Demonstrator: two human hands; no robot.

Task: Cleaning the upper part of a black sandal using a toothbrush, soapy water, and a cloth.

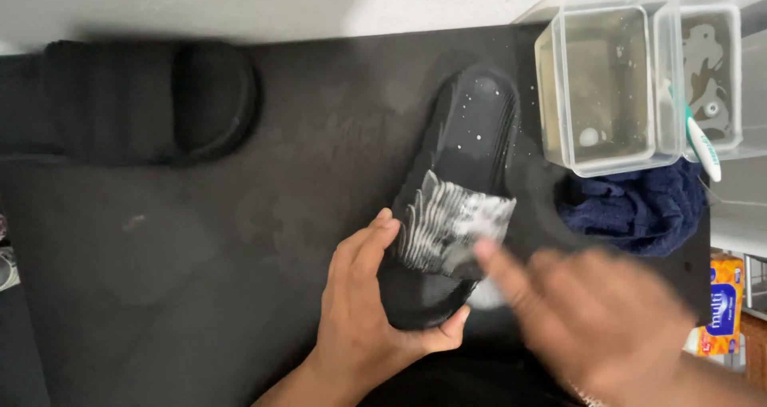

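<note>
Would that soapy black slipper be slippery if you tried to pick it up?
Probably yes: the black slipper has white suds over its strap and droplets on its sole, so wet fingers might slide. It likely bends a little, being a soft-looking slide. The left hand cups its near end, which probably keeps it from skidding on the dark mat.

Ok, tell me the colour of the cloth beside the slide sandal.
Dark navy blue cloth, seen best in the head view.

Open mat [160,279] fills the lower left. The upper left holds a second black slide [160,103]; two clear tubs [607,87] and a blue cloth [631,203] crowd the upper right.
</note>
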